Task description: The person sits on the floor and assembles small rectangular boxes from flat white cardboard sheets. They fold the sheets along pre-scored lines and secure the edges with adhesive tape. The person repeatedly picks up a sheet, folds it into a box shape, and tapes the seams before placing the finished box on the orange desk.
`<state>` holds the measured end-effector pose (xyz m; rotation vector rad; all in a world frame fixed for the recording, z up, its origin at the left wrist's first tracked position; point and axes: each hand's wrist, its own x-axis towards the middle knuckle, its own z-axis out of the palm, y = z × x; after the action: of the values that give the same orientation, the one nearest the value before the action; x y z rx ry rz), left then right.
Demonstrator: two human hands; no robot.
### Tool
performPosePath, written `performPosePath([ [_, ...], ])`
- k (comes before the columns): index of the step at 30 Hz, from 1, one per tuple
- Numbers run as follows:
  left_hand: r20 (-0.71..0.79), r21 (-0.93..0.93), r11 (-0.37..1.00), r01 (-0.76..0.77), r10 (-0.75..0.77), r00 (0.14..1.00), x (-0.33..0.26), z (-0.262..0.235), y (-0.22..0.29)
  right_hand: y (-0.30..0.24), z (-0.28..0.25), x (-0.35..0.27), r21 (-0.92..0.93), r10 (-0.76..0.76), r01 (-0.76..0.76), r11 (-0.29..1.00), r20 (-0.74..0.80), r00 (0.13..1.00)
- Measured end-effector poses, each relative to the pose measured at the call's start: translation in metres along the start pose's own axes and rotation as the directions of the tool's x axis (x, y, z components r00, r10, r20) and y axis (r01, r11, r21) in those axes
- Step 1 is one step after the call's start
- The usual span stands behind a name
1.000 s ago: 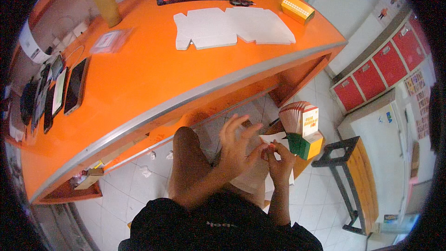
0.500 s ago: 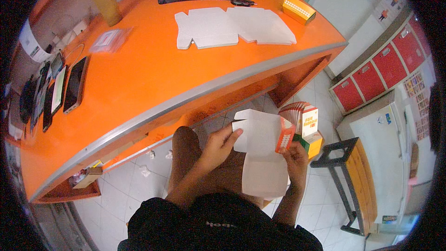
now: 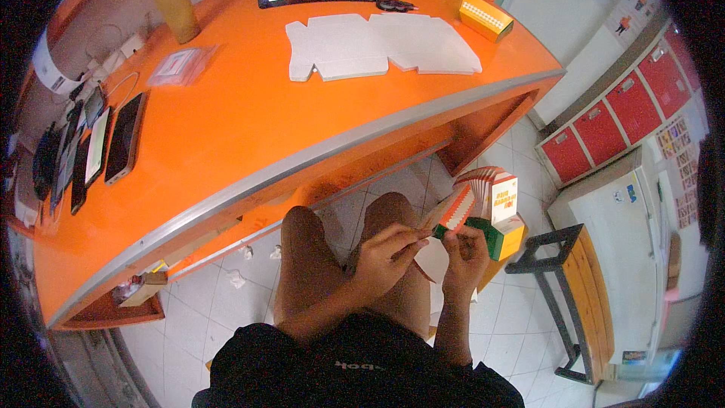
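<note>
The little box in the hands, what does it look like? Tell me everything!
The little box looks like thin printed cardboard, orange and white with a green edge at the bottom. It is folded nearly flat and tilted, held over the person's lap, below the orange desk. The left hand pinches its lower edge from the left and the right hand grips it from below. Just behind it stands a stack of similar folded boxes. How its far side looks is hidden.

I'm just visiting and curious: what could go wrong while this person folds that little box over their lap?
The left hand and right hand pinch a thin carton in mid-air with no support, so it might crease crookedly or slip to the tiled floor. The stack of folded cartons beside the knee could perhaps be knocked over.
</note>
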<state>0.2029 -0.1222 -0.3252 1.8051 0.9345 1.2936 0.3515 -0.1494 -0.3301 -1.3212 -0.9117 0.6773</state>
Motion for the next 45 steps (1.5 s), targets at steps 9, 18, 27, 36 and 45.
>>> performPosePath([
  [9, -0.002, -0.077, 0.997, -0.025, 0.025, 1.000, 0.002, 0.004, 0.021, 0.002, 0.012, -0.013, -0.096, -0.203, 0.190, 0.977, -0.155, 0.967],
  [18, -0.073, -0.031, 0.997, -0.064, 0.061, 0.995, 0.006, 0.000, 0.016, -0.006, 0.017, -0.015, -0.449, -0.434, 0.410, 0.794, 0.054, 0.899],
  [27, -0.011, 0.187, 0.979, -0.083, 0.087, 0.996, 0.004, 0.011, 0.038, -0.006, 0.032, -0.019, 0.052, -0.276, 0.278, 0.959, -0.043, 0.960],
  [36, -0.092, 0.032, 0.999, 0.015, -0.012, 0.996, 0.006, 0.011, -0.026, 0.007, 0.021, -0.016, -0.109, 0.169, -0.143, 0.984, 0.282, 0.944],
  [45, -0.562, 0.059, 0.979, 0.196, -0.129, 0.817, 0.040, -0.037, -0.042, 0.006, -0.005, -0.014, -0.788, 0.433, 0.129, 0.602, 0.458, 0.776],
])
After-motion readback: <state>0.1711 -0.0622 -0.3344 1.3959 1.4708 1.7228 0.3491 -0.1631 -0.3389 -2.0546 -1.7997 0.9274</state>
